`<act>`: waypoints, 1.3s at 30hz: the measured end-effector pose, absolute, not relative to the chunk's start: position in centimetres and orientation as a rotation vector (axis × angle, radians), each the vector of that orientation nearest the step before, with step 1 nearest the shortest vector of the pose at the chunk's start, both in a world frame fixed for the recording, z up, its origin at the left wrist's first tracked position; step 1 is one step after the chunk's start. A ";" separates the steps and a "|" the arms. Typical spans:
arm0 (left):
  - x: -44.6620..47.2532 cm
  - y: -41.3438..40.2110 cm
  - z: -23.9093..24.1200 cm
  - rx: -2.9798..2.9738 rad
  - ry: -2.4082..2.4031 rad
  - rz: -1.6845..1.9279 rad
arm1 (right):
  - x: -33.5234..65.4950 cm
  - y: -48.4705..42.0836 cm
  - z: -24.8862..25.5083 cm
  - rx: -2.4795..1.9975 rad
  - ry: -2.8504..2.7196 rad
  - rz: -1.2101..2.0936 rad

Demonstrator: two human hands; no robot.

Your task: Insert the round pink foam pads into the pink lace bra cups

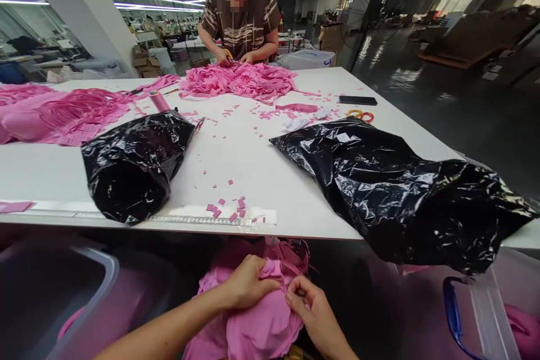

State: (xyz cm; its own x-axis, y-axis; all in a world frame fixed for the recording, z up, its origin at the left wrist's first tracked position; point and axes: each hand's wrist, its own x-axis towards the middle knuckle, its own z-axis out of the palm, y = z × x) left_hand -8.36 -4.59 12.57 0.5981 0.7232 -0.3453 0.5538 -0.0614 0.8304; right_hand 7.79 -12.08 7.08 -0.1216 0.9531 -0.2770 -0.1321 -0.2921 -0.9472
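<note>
A bundle of pink garments lies low in front of me, below the near edge of the white table. My left hand is closed on its bunched upper part, thumb pressing on the cloth. With thumb and forefinger, my right hand pinches the edge of the same pink cloth just to the right. Thin pink straps hang loosely beyond my fingers. Small pink fabric scraps lie on the table edge above my hands, beside a ruler strip.
Two black plastic bags lie on the table, the right one overhanging its edge. Across it, a person handles a pink cloth heap. Scissors lie at right. Plastic bins flank me.
</note>
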 end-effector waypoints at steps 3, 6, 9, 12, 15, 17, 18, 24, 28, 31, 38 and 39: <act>-9.1 -4.1 12.7 1.724 1.026 0.207 | 8.4 -11.4 7.1 -1.208 -1.063 1.755; -11.0 -3.9 12.5 1.701 1.046 0.051 | 9.2 -11.2 6.9 -1.296 -1.111 1.662; -13.0 -4.1 11.7 1.564 1.080 -0.046 | 9.9 -11.3 6.5 -1.371 -1.069 1.567; -14.1 -4.3 11.0 1.515 1.074 0.015 | 10.1 -11.5 5.9 -1.397 -1.008 1.621; -15.3 -4.1 10.4 1.694 1.087 0.055 | 10.4 -11.4 5.2 -1.429 -0.921 1.616; -16.7 -4.2 10.0 1.806 1.138 0.045 | 11.0 -11.4 4.5 -1.472 -0.888 1.597; -17.5 -4.3 9.7 1.838 1.185 0.039 | 11.5 -11.6 4.1 -1.500 -0.881 1.587; -22.3 -7.2 7.7 1.644 1.433 0.132 | 14.2 -13.1 1.1 -1.538 -0.895 1.781; -24.0 -10.6 7.0 1.337 1.332 0.288 | 15.7 -12.5 1.7 -1.678 -0.972 1.588; -25.2 -13.3 7.1 1.327 1.304 0.443 | 17.1 -12.1 2.7 -1.723 -1.327 1.184; -24.8 -15.3 5.4 1.893 1.435 0.408 | 17.3 -12.5 0.8 -1.274 -2.410 0.228; -24.2 -14.9 5.0 1.942 1.397 0.407 | 17.0 -12.3 0.7 -1.219 -2.454 0.193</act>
